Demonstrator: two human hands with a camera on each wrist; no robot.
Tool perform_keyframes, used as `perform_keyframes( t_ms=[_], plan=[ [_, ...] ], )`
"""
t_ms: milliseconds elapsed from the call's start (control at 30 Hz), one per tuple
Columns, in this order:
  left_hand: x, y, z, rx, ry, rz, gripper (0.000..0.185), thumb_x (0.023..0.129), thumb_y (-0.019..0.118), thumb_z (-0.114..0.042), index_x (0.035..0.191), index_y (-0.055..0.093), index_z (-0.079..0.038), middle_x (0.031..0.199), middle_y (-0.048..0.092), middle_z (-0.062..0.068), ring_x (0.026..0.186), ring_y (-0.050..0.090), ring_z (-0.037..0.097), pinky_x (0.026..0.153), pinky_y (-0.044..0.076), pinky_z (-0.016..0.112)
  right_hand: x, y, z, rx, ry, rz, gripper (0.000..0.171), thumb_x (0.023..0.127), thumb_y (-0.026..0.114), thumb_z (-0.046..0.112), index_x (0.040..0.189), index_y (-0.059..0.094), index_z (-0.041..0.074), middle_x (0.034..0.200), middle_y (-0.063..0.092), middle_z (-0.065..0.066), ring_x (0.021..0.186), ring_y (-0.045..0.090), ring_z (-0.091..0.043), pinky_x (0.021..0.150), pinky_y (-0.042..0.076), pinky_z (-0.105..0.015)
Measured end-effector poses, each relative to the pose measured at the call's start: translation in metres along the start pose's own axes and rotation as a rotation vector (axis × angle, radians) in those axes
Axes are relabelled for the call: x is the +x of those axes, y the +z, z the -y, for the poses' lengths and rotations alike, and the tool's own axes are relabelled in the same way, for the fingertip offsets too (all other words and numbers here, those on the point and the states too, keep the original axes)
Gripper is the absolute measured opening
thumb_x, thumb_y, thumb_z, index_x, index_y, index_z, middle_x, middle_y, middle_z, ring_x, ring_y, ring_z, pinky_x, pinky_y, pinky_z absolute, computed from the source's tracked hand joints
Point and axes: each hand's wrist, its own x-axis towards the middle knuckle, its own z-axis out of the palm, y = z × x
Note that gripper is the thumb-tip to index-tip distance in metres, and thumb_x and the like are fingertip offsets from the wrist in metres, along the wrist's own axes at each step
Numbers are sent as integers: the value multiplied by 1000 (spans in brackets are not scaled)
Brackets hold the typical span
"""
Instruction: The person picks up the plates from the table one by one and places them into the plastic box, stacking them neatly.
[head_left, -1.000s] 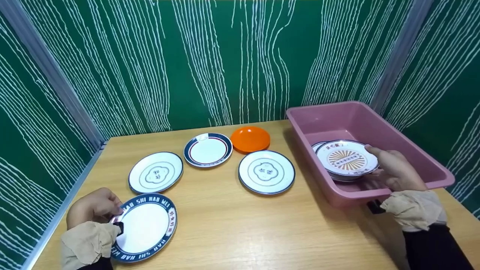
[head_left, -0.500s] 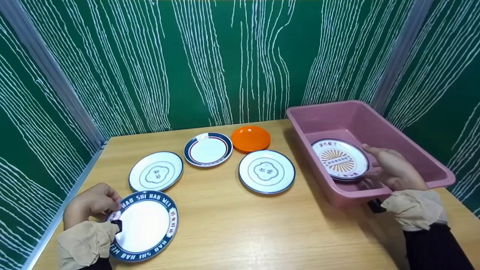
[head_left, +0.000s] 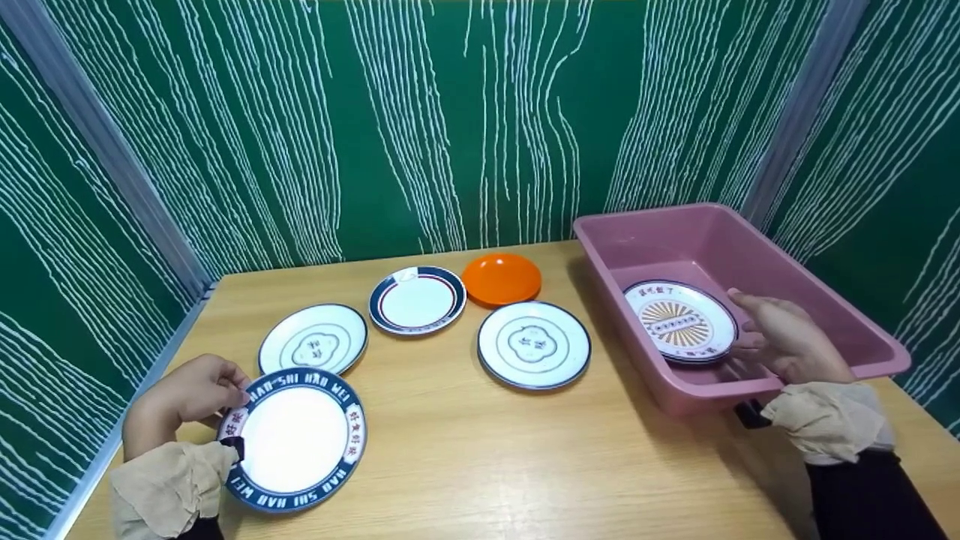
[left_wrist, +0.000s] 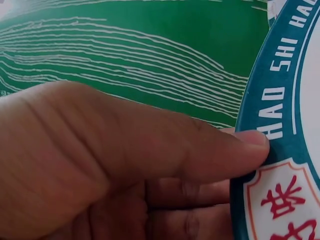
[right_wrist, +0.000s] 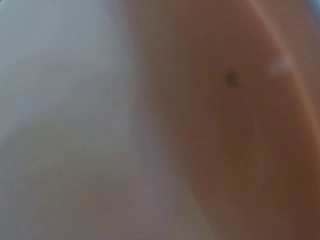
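My left hand (head_left: 196, 396) pinches the left rim of a white plate with a dark blue lettered border (head_left: 296, 442). In the left wrist view the thumb (left_wrist: 225, 152) lies over that border, other fingers behind it. The plate overlaps the near edge of a white plate with a grey flower outline (head_left: 311, 337). Inside the pink basin (head_left: 825, 322), my right hand (head_left: 791, 337) holds nothing, thumb and fingers spread apart. It is close to the right edge of a plate with an orange sunburst (head_left: 679, 322) lying in the basin. The right wrist view is blurred.
Along the back of the wooden table (head_left: 465, 465) lie a plate with a navy and red rim (head_left: 418, 301) and an orange plate (head_left: 501, 279). A second flower-outline plate (head_left: 534, 345) is left of the basin. Green walls (head_left: 420, 127) with white lines enclose the table.
My right hand has let go of the sunburst plate, which dropped down and left in the basin. My left hand has raised the blue-bordered plate slightly, up and to the right.
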Motion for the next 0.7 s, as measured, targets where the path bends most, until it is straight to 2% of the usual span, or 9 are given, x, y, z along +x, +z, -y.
perform_keyframes(
  t_ms=[67,167,267,400,533,700],
  plan=[
    [-2,1,-3,-1,23,-6,16,95,64,-2,110,66,6,98,67,13,83,64,25,76,63,42,0,0,-1,-40,-25,-14,107,97,57,59,162,-11,8,168,-11,-24,152,11,-42,122,28,-53],
    [-5,1,-9,-9,55,-6,17,96,64,-2,111,66,5,97,66,13,83,64,24,74,63,40,1,3,-3,-125,-107,-38,106,97,53,63,162,-6,3,167,-3,-27,143,30,-42,113,44,-44],
    [-8,0,-15,-29,92,-7,16,98,62,-3,111,65,6,97,65,13,84,63,24,74,63,39,1,7,-5,-201,-208,-54,104,98,49,63,162,-4,0,166,1,-29,139,36,-45,101,54,-32],
    [-11,0,-22,-68,171,-13,17,99,60,-1,113,63,7,99,66,15,86,65,24,74,64,38,-1,13,-3,-265,-299,-55,102,99,47,62,161,-5,-1,166,1,-30,144,30,-50,94,56,-25],
    [-11,1,-25,-93,246,-29,24,99,59,-2,121,60,10,103,67,17,88,67,25,73,64,36,-7,21,2,-299,-359,-51,100,101,47,59,161,-4,-1,164,6,-32,141,33,-48,87,56,-17],
    [-7,3,-25,-152,301,-80,32,100,60,-2,127,56,13,108,67,20,92,69,25,75,63,36,-16,30,8,-276,-415,-67,95,102,45,58,162,2,-1,159,22,-30,131,47,-32,89,55,-16]
  ],
)
